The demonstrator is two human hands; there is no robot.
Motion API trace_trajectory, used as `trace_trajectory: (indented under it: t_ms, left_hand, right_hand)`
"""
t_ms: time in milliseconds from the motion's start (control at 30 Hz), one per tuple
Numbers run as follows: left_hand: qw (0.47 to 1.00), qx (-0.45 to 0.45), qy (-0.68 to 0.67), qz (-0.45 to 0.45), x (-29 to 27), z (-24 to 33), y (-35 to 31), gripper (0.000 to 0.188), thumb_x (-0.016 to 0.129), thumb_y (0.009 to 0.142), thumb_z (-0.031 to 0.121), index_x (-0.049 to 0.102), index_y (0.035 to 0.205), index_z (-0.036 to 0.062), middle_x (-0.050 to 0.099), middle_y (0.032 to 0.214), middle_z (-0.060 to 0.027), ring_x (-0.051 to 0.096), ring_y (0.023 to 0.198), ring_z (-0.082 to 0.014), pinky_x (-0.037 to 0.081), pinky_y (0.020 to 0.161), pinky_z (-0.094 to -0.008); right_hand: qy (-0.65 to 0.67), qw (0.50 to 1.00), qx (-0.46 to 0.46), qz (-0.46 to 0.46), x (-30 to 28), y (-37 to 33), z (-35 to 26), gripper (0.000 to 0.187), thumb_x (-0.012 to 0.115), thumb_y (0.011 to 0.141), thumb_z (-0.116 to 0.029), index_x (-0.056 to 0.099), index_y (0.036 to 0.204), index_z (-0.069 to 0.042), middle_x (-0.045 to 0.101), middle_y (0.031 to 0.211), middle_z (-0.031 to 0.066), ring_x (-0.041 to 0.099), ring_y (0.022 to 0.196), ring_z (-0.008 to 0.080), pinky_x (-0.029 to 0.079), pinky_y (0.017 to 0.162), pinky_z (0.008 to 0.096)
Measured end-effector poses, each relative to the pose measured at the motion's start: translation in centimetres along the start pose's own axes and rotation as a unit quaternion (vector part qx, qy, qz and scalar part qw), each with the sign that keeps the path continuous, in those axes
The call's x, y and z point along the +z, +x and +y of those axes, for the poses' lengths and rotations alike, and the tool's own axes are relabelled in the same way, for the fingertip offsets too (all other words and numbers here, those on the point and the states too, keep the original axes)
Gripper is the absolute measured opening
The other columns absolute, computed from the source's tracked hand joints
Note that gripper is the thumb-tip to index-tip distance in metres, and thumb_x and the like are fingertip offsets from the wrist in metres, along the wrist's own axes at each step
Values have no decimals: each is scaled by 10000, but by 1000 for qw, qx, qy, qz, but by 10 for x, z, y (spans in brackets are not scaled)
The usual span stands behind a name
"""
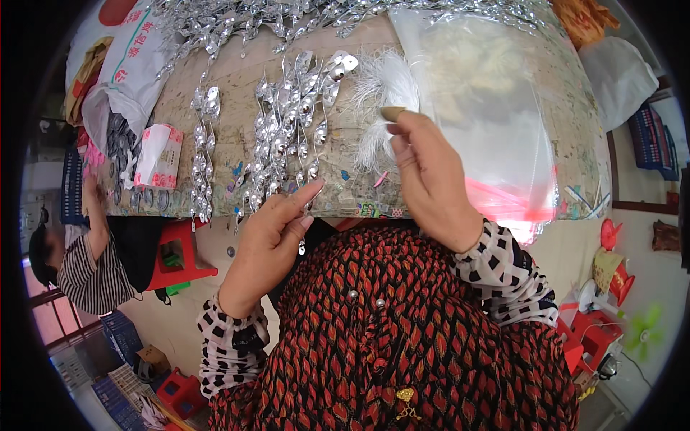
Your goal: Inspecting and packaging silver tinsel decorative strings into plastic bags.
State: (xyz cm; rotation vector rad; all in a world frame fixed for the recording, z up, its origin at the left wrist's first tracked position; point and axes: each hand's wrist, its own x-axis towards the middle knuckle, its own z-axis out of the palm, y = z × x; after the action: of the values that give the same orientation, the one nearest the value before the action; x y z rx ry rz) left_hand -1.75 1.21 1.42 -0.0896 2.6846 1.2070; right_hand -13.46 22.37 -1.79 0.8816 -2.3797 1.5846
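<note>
My left hand [262, 248] is closed at the table's near edge, thumb and forefinger pinching a shiny silver twisted strip [302, 248] whose lower end dangles below the fingers. Just beyond it lies a pile of similar silver spiral strips [287, 122]. My right hand [435, 183] is raised over the table, thumb and forefinger bent close together beside a bundle of fine white threads [397, 82]. A tan cover [392, 113] sits at a fingertip of that hand. Whether a thin thread is between these fingers cannot be made out.
Clear plastic bags [496, 122] lie stacked on the right. A smaller silver bunch [204, 158] and a pink-white tissue pack [159, 156] lie left. More silver strips [287, 18] cover the far side. A co-worker in a striped shirt [90, 273] sits left, near a red stool [180, 255].
</note>
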Motion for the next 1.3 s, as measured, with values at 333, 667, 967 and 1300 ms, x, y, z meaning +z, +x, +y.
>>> trace_trajectory:
  t_ms: [333,667,967,1300]
  left_hand:
    - [991,100,-86,-19,-6,5,-9,438,562,870,6,538,1297,99,521,824,-94,522,758,-207,438,716,-305]
    - [975,-19,-194,-110,-8,-2,-14,416,522,916,2,494,1330,31,553,1284,-58,490,1185,-143,358,1002,-266]
    - [936,-115,-290,-160,-9,-3,-20,397,537,922,30,478,1314,57,584,1153,-47,528,1076,-115,412,933,-252]
    - [932,-97,-337,-95,8,8,-13,342,550,929,83,485,1261,30,633,899,-21,493,705,-42,380,627,-185]
  right_hand:
    - [416,837,165,-316,35,-13,-19,584,424,992,-396,312,1401,4,519,1275,107,505,1133,177,406,970,325]
    - [62,966,-84,-235,23,-27,-4,279,584,881,-98,558,1154,-50,639,941,125,629,764,262,501,645,319]
    - [60,963,-142,-220,24,-26,-9,116,578,853,-108,574,956,-55,611,788,105,624,714,299,492,608,396]
    - [147,929,-62,-334,27,-29,-15,102,553,902,-156,605,918,-70,612,766,133,625,706,288,493,633,376]
